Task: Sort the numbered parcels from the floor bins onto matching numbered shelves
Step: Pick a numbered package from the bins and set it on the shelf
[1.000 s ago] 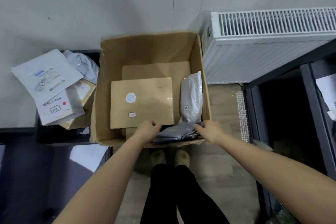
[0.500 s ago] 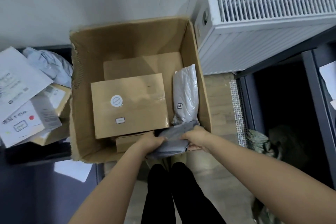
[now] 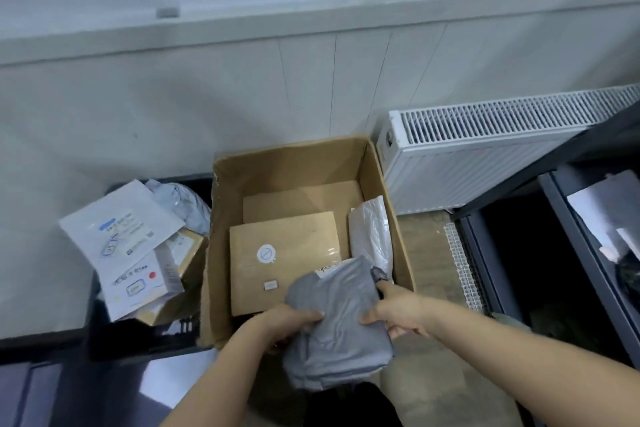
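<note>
I hold a soft grey plastic parcel (image 3: 337, 322) with both hands above the near edge of an open cardboard box (image 3: 301, 163). My left hand (image 3: 284, 324) grips its left side and my right hand (image 3: 398, 310) grips its right side. Inside the box lies a flat brown parcel (image 3: 277, 267) with a round white sticker, a second brown parcel (image 3: 298, 203) behind it, and a white plastic parcel (image 3: 370, 232) standing against the right wall.
A dark bin (image 3: 138, 340) left of the box holds white mailers (image 3: 117, 236) and a small carton. A white radiator (image 3: 485, 149) stands at the right by the wall. A dark metal shelf unit (image 3: 561, 253) fills the right edge. My legs show below.
Both hands closed on the grey parcel at the box's near edge and lifted it up out of the box. The camera has tilted up, showing more wall.
</note>
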The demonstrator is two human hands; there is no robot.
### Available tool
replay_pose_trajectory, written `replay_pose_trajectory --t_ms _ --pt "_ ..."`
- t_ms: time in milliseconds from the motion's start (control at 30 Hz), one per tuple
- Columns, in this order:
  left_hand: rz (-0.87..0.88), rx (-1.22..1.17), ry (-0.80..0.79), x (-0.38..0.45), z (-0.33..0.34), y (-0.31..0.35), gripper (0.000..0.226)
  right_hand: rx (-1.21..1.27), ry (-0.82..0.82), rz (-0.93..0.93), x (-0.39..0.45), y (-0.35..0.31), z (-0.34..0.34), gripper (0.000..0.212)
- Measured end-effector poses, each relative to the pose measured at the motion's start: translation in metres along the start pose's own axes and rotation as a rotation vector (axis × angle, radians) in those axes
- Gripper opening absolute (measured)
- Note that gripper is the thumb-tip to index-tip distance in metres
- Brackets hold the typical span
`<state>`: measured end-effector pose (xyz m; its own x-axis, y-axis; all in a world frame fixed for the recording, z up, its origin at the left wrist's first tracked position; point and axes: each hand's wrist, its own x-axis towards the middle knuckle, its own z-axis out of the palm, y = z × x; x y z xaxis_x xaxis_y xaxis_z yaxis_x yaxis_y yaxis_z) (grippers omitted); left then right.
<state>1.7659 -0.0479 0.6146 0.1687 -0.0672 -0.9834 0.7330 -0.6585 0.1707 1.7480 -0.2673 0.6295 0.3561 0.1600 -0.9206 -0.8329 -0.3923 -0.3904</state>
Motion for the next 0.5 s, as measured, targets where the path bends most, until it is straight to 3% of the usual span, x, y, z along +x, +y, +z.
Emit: replay_pose_trajectory --t_ms 100,233,333,500 --pt "0.078 -0.103 0.05 -0.035 -0.022 -0.008 0.115 -0.016 0.001 -0.108 -0.031 -0.022 0.007 0.048" --pt "0.243 -0.085 0.149 -0.091 -0.047 -0.001 0.082 -0.091 0.045 -0.257 -0.065 -0.052 0.022 0.069" --pt "0.321 -0.018 0.271 -0.129 -0.065 0.006 0.087 -0.151 0.07 -0.383 -0.091 -0.075 0.032 0.066" --pt "0.42 0.02 0.409 -0.18 -0.084 0.007 0.069 -0.233 0.113 -0.525 -0.125 -0.107 0.042 0.07"
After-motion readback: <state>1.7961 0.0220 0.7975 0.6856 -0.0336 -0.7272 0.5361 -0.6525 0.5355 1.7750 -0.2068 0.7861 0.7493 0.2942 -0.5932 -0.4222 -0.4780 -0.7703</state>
